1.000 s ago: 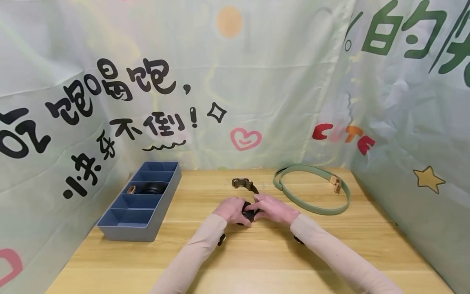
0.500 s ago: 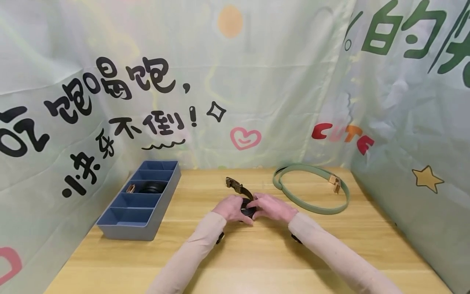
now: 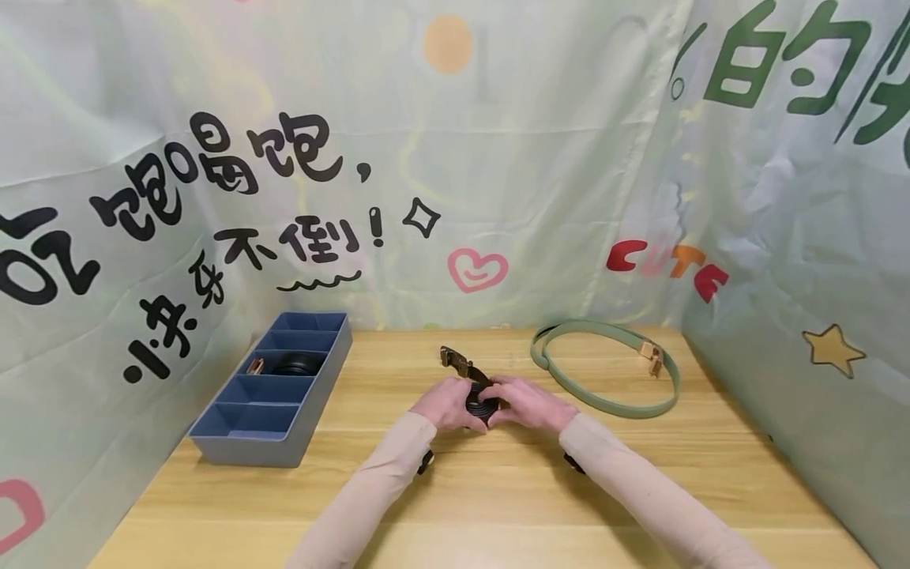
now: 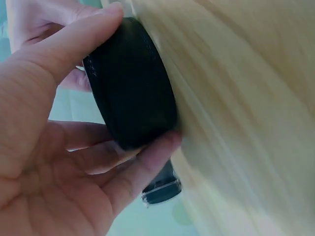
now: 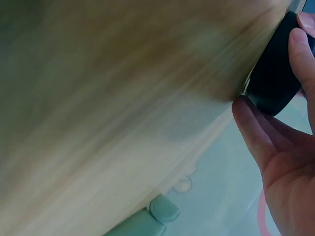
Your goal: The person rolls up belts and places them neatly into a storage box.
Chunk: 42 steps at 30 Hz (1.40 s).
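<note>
A black belt [image 3: 480,405] stands on edge on the table, rolled into a tight coil, its free end with a dark metal buckle [image 3: 456,361] sticking out toward the back. My left hand [image 3: 446,403] grips the coil from the left; in the left wrist view the thumb and fingers curl round the belt's smooth outer face [image 4: 133,88]. From the right, my right hand [image 3: 529,403] holds the same coil, thumb at the near side and fingers over the top. The right wrist view shows the coil [image 5: 275,69] between that thumb and fingers.
On the left stands a blue-grey divided box [image 3: 295,450]; one compartment holds a coiled black belt [image 3: 297,364] with a gold-coloured buckle. A green belt [image 3: 633,408] lies in a loose loop at the back right of the wooden table [image 3: 455,506]. Printed cloth walls surround the table.
The buckle end of the black belt has swung left and drawn a little closer to the coil. Both hands stay round the coil with only slight shifts.
</note>
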Each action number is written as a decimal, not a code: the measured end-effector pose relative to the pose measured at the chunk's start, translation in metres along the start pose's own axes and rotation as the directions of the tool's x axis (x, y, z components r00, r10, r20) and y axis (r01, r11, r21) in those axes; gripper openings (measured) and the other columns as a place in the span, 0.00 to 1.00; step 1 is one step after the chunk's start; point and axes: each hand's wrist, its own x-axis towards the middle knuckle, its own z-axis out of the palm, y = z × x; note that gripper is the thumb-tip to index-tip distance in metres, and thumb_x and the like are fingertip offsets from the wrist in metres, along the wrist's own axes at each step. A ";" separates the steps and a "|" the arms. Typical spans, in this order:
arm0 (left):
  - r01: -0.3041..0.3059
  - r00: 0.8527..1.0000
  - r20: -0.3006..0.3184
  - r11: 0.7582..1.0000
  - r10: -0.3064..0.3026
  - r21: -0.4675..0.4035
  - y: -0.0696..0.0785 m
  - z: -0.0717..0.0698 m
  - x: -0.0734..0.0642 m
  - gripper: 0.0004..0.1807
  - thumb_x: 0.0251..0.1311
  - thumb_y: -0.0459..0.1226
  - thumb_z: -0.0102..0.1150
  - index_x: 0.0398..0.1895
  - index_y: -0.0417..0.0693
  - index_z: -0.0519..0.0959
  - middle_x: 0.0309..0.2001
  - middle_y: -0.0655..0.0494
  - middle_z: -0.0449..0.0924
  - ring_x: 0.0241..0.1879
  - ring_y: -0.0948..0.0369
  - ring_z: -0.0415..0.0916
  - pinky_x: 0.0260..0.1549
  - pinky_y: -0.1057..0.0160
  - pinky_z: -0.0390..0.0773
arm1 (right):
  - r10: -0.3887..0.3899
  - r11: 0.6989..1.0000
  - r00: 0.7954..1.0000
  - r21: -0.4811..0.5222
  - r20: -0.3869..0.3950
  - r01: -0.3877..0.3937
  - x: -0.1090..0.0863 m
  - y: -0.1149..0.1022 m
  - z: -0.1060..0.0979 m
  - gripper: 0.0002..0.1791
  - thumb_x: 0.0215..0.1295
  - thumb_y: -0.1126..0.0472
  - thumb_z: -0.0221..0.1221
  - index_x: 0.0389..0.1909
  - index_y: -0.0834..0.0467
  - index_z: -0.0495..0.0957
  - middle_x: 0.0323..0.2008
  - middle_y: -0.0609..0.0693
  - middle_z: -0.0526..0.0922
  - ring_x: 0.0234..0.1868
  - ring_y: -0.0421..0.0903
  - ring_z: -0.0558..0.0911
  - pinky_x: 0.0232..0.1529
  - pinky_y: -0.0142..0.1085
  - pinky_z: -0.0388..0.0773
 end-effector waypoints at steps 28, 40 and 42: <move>0.010 0.998 0.055 1.000 -0.012 0.023 -0.019 -0.009 0.006 0.56 0.36 0.55 0.80 0.71 0.50 0.64 0.56 0.46 0.70 0.52 0.53 0.74 0.55 0.53 0.74 | 0.090 0.991 0.995 0.096 0.050 -0.094 0.010 0.005 0.004 0.19 0.55 0.45 0.70 0.35 0.50 0.73 0.62 0.60 0.75 0.59 0.53 0.78 0.57 0.45 0.75; 0.022 1.000 0.012 0.998 -0.022 -0.066 -0.019 -0.001 0.006 0.57 0.35 0.60 0.78 0.68 0.43 0.64 0.57 0.45 0.71 0.52 0.53 0.74 0.56 0.54 0.75 | 0.165 0.978 0.986 0.124 0.022 -0.166 0.010 -0.001 0.003 0.18 0.60 0.43 0.66 0.40 0.49 0.73 0.46 0.47 0.80 0.45 0.42 0.78 0.46 0.37 0.76; 0.035 0.999 -0.001 0.992 -0.036 -0.119 -0.022 0.001 0.006 0.57 0.33 0.60 0.79 0.67 0.45 0.65 0.56 0.46 0.69 0.50 0.55 0.73 0.54 0.55 0.75 | 0.170 0.974 0.985 0.150 0.017 -0.170 0.009 -0.003 0.003 0.18 0.60 0.44 0.66 0.41 0.49 0.73 0.45 0.47 0.80 0.45 0.42 0.77 0.46 0.36 0.76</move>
